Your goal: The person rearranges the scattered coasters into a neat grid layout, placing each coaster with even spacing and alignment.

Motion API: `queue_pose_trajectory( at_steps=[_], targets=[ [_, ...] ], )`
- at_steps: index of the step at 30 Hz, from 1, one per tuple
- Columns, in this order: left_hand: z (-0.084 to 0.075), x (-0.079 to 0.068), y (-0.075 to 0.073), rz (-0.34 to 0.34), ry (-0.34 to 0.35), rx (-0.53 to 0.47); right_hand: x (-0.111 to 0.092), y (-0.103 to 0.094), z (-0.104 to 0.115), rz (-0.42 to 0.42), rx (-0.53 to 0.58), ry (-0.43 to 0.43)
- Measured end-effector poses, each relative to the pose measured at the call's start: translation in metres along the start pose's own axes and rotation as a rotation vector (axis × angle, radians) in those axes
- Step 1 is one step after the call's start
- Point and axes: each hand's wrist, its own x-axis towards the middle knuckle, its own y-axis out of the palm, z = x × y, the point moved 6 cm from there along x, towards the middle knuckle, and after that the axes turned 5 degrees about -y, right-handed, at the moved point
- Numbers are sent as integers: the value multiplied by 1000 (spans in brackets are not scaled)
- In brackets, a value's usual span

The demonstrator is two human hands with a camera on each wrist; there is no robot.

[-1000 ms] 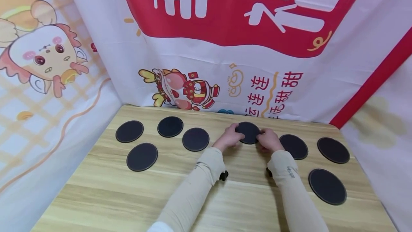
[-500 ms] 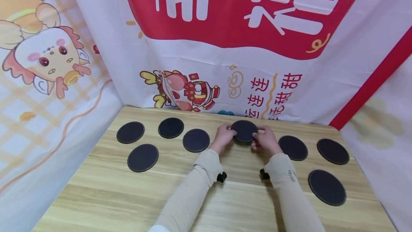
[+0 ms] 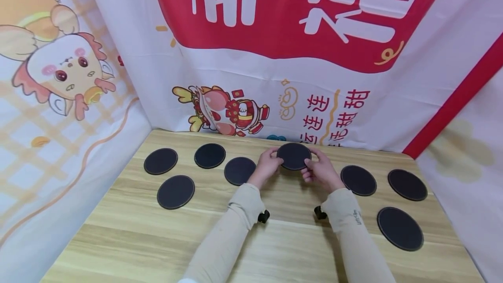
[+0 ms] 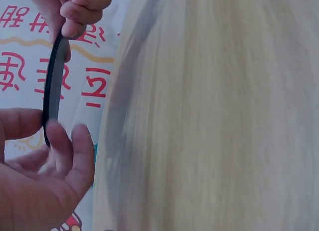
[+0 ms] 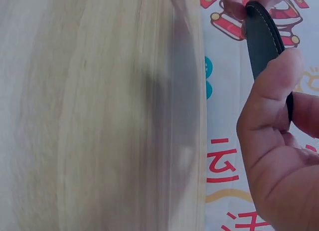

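Note:
Raised over the back of the wooden table is a round black coaster (image 3: pixel 294 156) with a stitched edge. My left hand (image 3: pixel 268 166) pinches its left side, thumb on the near face. Opposite, my right hand (image 3: pixel 322 168) pinches the right side in the same manner. The left wrist view catches the coaster (image 4: pixel 51 91) almost edge-on and slightly bowed, between the left hand (image 4: pixel 47 186) and the right hand (image 4: pixel 82 9). In the right wrist view, the right thumb crosses the stitched face of the coaster (image 5: pixel 261 39).
More black coasters lie flat on the table (image 3: pixel 129 239): several to the left, such as a coaster (image 3: pixel 175 192), and three to the right, including a coaster (image 3: pixel 400 228). A printed cloth (image 3: pixel 243 69) hangs along the table's back edge.
Both hands have lifted the coaster off the table and shifted it a little to the left. The other coasters stay where they were.

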Motion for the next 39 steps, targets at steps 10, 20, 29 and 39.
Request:
queue_pose_trajectory(
  at_steps=[10, 20, 29, 39],
  targets=[
    [-1, -14, -8, 155, 29, -10, -5, 14, 1, 69, 64, -10],
    [8, -24, -27, 168, 38, -12, -10, 33, -1, 110, 39, -35],
    [19, -32, -37, 150, 10, 14, -15, 45, -8, 69, -76, -2],
    [28, -43, -44, 159, -23, 148, -22, 56, -14, 41, -140, 65]
  ],
)
